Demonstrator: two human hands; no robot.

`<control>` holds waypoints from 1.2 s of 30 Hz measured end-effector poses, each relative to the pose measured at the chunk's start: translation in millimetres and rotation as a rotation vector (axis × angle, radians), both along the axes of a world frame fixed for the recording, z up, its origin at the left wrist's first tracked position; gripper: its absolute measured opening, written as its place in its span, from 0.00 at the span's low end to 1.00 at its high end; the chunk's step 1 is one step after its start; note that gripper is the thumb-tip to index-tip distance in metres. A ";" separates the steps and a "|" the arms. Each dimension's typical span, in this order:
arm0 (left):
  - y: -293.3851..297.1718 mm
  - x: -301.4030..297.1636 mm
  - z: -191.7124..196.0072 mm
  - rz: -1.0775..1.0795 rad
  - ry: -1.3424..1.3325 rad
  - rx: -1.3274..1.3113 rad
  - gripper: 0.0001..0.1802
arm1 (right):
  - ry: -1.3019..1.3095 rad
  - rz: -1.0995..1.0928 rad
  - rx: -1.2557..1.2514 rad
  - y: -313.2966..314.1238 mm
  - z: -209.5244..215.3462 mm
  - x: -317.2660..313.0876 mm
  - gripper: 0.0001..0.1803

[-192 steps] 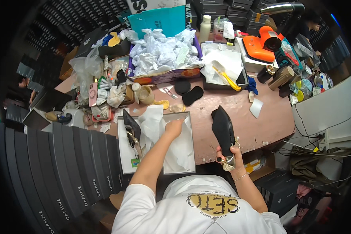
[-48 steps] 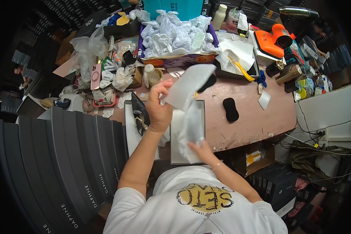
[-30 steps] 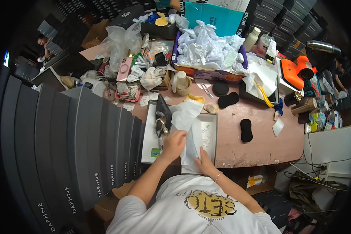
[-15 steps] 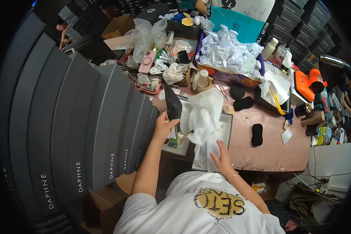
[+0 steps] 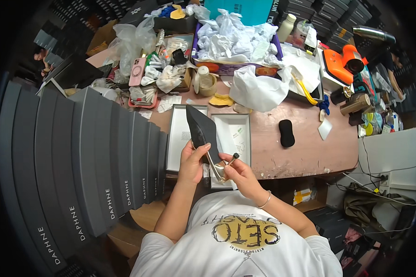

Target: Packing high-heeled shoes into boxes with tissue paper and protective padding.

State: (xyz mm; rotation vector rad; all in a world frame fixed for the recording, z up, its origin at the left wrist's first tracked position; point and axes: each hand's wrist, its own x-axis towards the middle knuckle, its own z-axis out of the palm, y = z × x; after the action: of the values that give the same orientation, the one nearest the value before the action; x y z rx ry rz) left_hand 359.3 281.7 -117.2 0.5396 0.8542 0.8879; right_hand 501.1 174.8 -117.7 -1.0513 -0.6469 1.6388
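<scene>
A: Big stuff first?
B: Stack of grey boxes [image 5: 78, 157] fills the left, edges facing out, prob. so one pulls easily. Brown worktable [image 5: 305, 147] beyond, cluttered at the far edge, w/ a white crumpled tissue-paper bag [image 5: 259, 90] near the middle.
A: In front of the person?
B: Open shoebox [image 5: 238, 138] and its lid [image 5: 179, 138] side by side at the near table edge, close for reach.
A: The shoe?
B: Black pointed shoe [image 5: 201, 129] held up over the box, toe away. Left hand [image 5: 192, 161] clamped round its rear, steadying it. Right hand [image 5: 235, 173] pinches the thin strap [image 5: 219, 166], fingers closed, by the heel.
A: Smaller bits?
B: Black insole pad [image 5: 286, 133] lying loose, right of the box.
</scene>
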 end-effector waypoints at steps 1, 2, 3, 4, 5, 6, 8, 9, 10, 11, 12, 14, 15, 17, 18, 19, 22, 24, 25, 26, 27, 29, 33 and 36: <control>-3.7 6.5 -1.2 0.001 0.028 0.047 0.14 | 0.007 -0.087 -0.018 -2.0 -1.3 -2.0 0.20; -7.9 12.1 -2.4 0.001 0.054 0.094 0.15 | 0.036 -0.118 -0.038 -4.8 -5.0 -2.0 0.20; -12.8 18.6 -0.7 0.017 0.087 0.136 0.18 | 0.061 -0.154 -0.057 -7.1 -9.4 0.9 0.19; -14.8 18.3 -10.6 -0.004 0.212 0.328 0.22 | 0.086 -0.192 -0.073 -8.5 -12.5 4.5 0.18; -23.8 20.2 -14.8 0.040 0.211 0.338 0.24 | 0.055 -0.197 -0.057 -9.7 -13.6 8.2 0.16; -29.4 24.9 -8.5 0.082 0.208 0.353 0.26 | 0.176 -0.207 -0.072 -14.5 -25.8 10.8 0.17; -36.2 23.4 -13.9 -0.101 -0.045 -0.012 0.38 | 0.485 -0.232 -0.075 -8.6 -5.6 15.6 0.18; -34.7 25.4 -19.8 -0.157 -0.283 -0.175 0.41 | 0.662 -0.210 -0.146 -11.3 -7.9 19.9 0.19; -30.6 26.2 -20.5 -0.212 -0.515 -0.333 0.43 | 0.845 -0.180 -0.218 -16.2 -16.4 24.5 0.20; -29.3 39.6 -19.7 -0.163 -0.427 -0.297 0.47 | 1.026 -0.145 -0.292 -20.1 -24.0 29.2 0.21; -28.3 49.7 -19.2 -0.135 -0.468 -0.320 0.43 | 0.971 -0.111 -0.299 -24.1 -30.5 31.0 0.21; -25.4 64.3 -27.5 -0.125 -0.244 -0.313 0.34 | 0.840 -0.041 -0.320 -31.2 -38.8 42.3 0.23; -25.4 72.0 -28.6 -0.074 -0.289 -0.331 0.27 | 0.694 -0.042 -0.339 -32.7 -31.0 52.3 0.23; -21.5 77.6 -18.6 -0.052 -0.290 -0.332 0.27 | 0.169 -0.163 -0.359 -43.6 -54.0 77.1 0.22; -19.4 79.0 -12.8 -0.046 -0.288 -0.339 0.27 | -0.177 -0.209 -0.346 -51.6 -63.2 90.9 0.22; -13.4 78.2 -3.8 -0.074 -0.299 -0.428 0.28 | -0.134 -0.245 -0.304 -57.6 -59.4 102.9 0.22; -1.3 86.3 -38.6 -0.119 -0.266 -0.439 0.32 | -0.146 -0.177 -0.072 -63.9 -28.4 114.5 0.34; -8.2 101.8 -24.8 -0.110 -0.173 -0.428 0.34 | -0.247 -0.081 0.079 -55.1 -4.5 95.6 0.42; -8.7 106.3 -22.8 -0.154 -0.218 -0.410 0.37 | -0.350 -0.098 0.095 -50.8 -1.8 97.4 0.45; -12.8 116.1 -16.2 -0.112 -0.173 -0.431 0.38 | -0.454 -0.111 0.109 -43.3 -0.2 104.8 0.47; -14.7 123.7 -10.3 -0.061 -0.208 -0.419 0.38 | -0.545 -0.111 0.127 -37.2 -2.8 110.4 0.50; -7.8 124.6 -12.8 0.083 -0.159 -0.523 0.35 | -0.742 -0.271 0.030 -40.0 -48.9 148.1 0.45; 6.1 108.2 -38.5 -0.027 -0.343 -0.519 0.38 | -1.216 -0.273 0.029 -28.0 -84.4 219.1 0.35; 11.6 107.8 -34.4 -0.173 -0.590 -0.537 0.40 | -1.541 -0.302 -0.069 -10.6 -144.5 247.0 0.27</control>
State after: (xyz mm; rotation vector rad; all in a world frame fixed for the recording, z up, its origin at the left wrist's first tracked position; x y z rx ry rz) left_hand 467.1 293.2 -151.6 -0.1216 0.4609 0.5730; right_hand 748.0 164.2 -262.2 -2.2671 -1.2727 0.3163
